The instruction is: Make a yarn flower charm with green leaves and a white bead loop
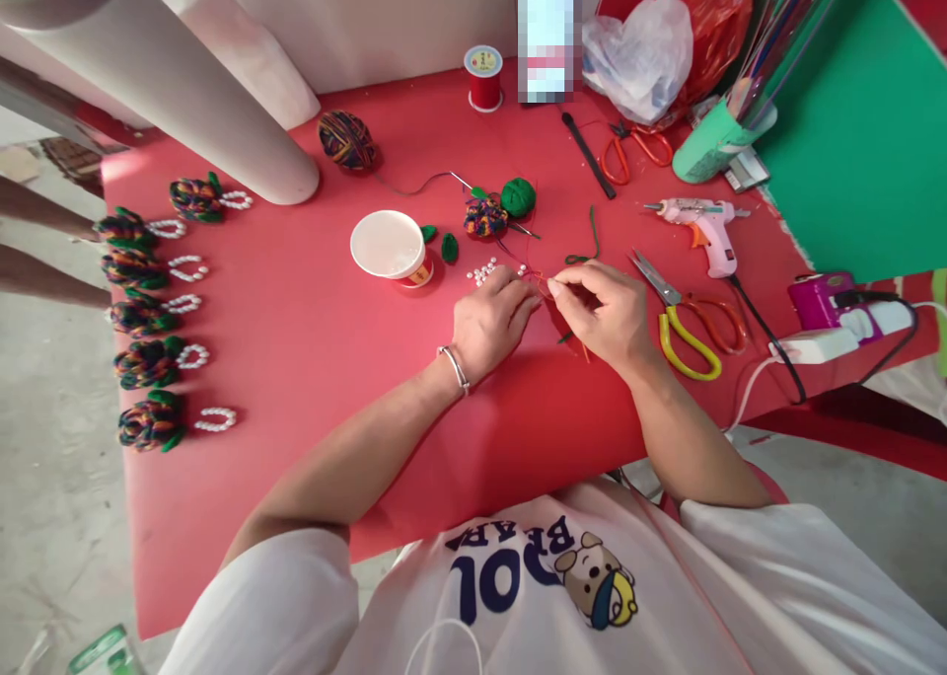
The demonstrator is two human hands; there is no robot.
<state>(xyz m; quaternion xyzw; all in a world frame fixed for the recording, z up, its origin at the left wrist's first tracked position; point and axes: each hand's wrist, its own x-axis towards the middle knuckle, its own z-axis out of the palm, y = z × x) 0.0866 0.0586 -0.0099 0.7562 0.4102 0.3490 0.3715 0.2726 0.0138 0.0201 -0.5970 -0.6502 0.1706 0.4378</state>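
My left hand (492, 322) and my right hand (603, 312) meet over the middle of the red table (296, 339). Both pinch a thin red thread (546, 282) between their fingertips. A small heap of white beads (484, 272) lies just beyond my left hand. A multicoloured crocheted flower (485, 218) with a crochet hook and a green yarn ball (518, 197) sit a little farther back.
A white cup (390, 246) stands left of the beads. Several finished yarn flowers with bead loops (152, 359) line the left edge. Yellow-handled scissors (685, 335), a pink glue gun (706, 229), orange scissors (628, 152), a red thread spool (483, 78), a power strip (821, 342) lie to the right and back.
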